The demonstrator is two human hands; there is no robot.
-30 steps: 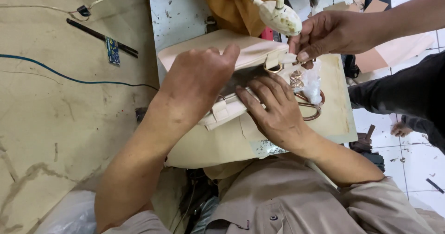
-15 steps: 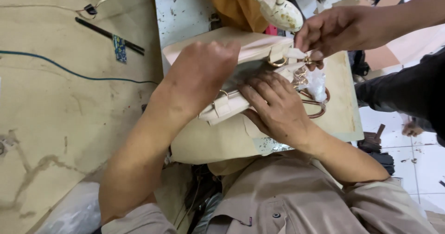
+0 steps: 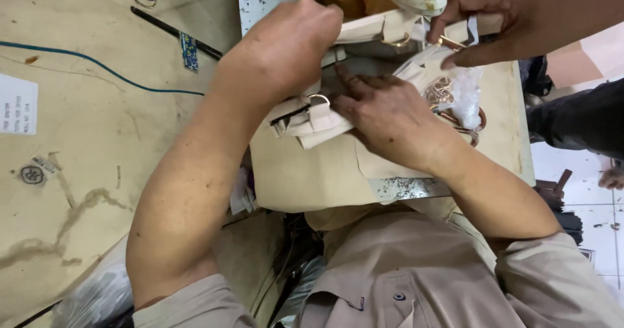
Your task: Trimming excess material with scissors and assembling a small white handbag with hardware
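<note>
Item: cream strap point(image 3: 312, 117) with metal ring, lying on the tabletop point(image 3: 97, 139). Pinned flat under the spread right hand point(image 3: 390, 117); gripped by the closed left hand point(image 3: 286, 55). Steady tension is advised.

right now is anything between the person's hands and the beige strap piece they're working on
Nothing visible does. The left hand and the right hand both lie directly on the beige strap piece. Another person's hand holds the far end by the metal ring.
</note>
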